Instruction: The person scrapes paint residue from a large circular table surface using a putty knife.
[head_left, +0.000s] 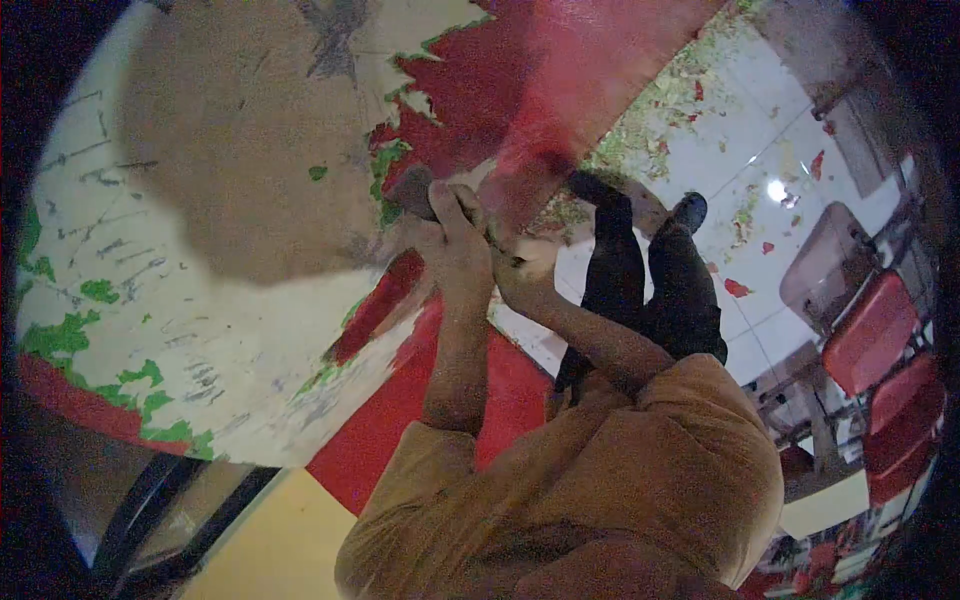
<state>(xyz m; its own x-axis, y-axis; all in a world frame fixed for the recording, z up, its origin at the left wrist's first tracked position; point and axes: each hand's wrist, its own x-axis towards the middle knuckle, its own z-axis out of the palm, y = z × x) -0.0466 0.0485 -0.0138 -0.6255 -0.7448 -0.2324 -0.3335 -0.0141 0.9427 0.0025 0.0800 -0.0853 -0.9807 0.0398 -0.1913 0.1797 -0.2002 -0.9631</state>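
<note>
Both my hands are closed around one tool that looks like a paint scraper, its broad grey blade against the wall. My left hand is nearer the blade, thumb laid along the tool. Behind it, my right hand grips the rear end. Most of the handle is hidden by my fingers. The blade sits beside the ragged edge of red paint, where a green layer shows. Left of it, the wall surface is stripped to a cream base with grey scratches.
Paint flakes litter the white tiled floor by my feet and along the wall's foot. Red chairs stand to the right. A dark-framed opening and a yellow surface lie at lower left. My shadow falls on the wall.
</note>
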